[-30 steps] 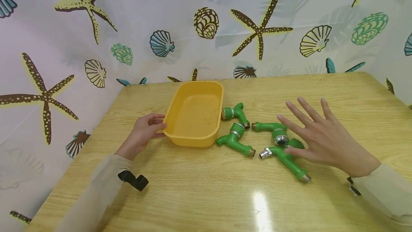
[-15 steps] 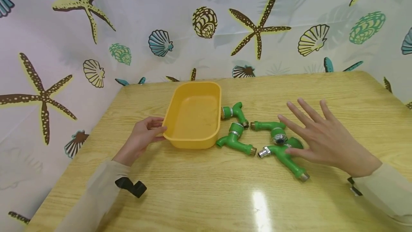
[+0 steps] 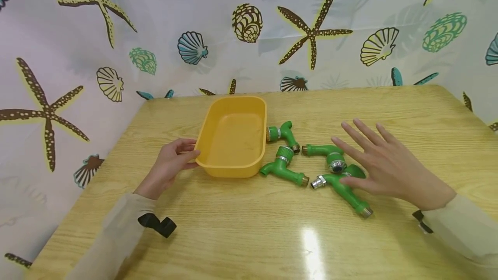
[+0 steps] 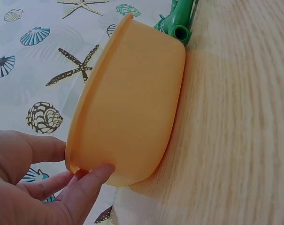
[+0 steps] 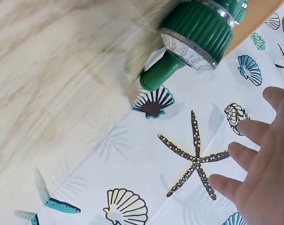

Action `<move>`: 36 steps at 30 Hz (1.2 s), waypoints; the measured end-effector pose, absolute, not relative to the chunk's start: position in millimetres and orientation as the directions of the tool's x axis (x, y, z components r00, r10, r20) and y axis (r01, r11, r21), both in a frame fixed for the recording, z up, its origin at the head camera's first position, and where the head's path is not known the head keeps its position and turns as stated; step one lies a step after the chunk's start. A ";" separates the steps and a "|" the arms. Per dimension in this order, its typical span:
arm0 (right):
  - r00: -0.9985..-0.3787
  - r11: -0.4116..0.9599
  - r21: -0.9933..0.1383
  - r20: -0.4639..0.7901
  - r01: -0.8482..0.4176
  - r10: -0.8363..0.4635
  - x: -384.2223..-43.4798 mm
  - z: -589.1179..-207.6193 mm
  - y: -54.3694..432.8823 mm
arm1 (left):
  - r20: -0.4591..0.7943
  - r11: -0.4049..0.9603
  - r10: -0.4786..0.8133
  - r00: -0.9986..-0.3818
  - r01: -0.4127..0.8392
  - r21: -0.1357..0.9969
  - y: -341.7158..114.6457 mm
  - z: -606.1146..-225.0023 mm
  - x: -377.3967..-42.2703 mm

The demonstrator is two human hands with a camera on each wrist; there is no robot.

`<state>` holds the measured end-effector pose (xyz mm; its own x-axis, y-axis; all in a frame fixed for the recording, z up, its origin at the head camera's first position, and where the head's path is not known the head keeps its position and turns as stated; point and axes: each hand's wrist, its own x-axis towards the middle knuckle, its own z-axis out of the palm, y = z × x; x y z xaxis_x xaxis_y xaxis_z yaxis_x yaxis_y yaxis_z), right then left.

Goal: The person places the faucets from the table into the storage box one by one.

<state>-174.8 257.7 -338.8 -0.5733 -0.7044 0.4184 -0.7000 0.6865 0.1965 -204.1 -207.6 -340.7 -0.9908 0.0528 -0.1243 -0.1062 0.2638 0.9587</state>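
Head view. One yellow, round-cornered rectangular basin of smooth plastic (image 3: 235, 137), upright on a pale wood-grained surface (image 3: 233, 237). One bare left hand (image 3: 168, 165), beige-sleeved, at the basin's left side; grip clamped on the rim by the near corner. Four green taps with metal-tipped ends, all lying right of the basin: the first tap (image 3: 285, 131), its collar end at the basin's right wall, contact unclear to me; the second tap (image 3: 281, 168), spout just beside the basin's near right corner; the third tap (image 3: 332, 157) and the fourth tap (image 3: 344, 190), close together, farther right of the basin. One bare right hand (image 3: 389, 172), farthest right of the basin; grip empty, fingers spread apart; I cannot tell whether its thumb touches the fourth tap. One white cloth printed with starfish and shells (image 3: 218, 12), hung beyond the basin.

Left wrist view. Basin's outer wall; left hand's digits on its rim and side; one green open spout past the basin's far end.

Right wrist view. Right hand's fingers apart; one green ribbed knob with silvery cap, before the basin's edge; cap's lettering unreadable.
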 end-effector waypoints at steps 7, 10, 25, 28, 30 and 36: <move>-0.553 0.651 0.144 0.413 -0.745 -0.723 -177.8 -327.0 242.5 | -0.116 0.267 0.055 -0.992 -0.097 0.959 -209.1 -339.9 -203.3; -0.564 0.643 0.110 0.387 -0.758 -0.730 -178.8 -323.6 237.0 | -0.116 0.268 0.055 -0.992 -0.097 0.959 -209.2 -340.1 -203.6; -0.734 0.720 -0.166 0.032 -0.674 -0.679 -198.9 -312.8 214.2 | -0.123 0.269 0.063 -0.990 -0.102 0.958 -211.1 -344.6 -206.7; -0.745 0.734 -0.179 -0.005 -0.656 -0.667 -203.9 -313.4 210.9 | -0.127 0.271 0.063 -0.990 -0.106 0.957 -211.6 -344.8 -207.1; -0.750 0.739 -0.185 -0.016 -0.648 -0.661 -207.6 -313.9 208.6 | -0.131 0.271 0.058 -0.990 -0.111 0.956 -211.9 -344.7 -207.6; -0.749 0.741 -0.211 -0.054 -0.638 -0.660 -217.3 -315.1 203.5 | -0.137 0.275 0.057 -0.989 -0.116 0.954 -211.4 -344.1 -207.1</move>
<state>-217.3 203.5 -315.1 -0.7489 -0.6604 -0.0541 -0.6380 0.7407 -0.2105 -207.1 -211.4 -344.1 -0.9889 0.0567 -0.1370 -0.1165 0.2753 0.9543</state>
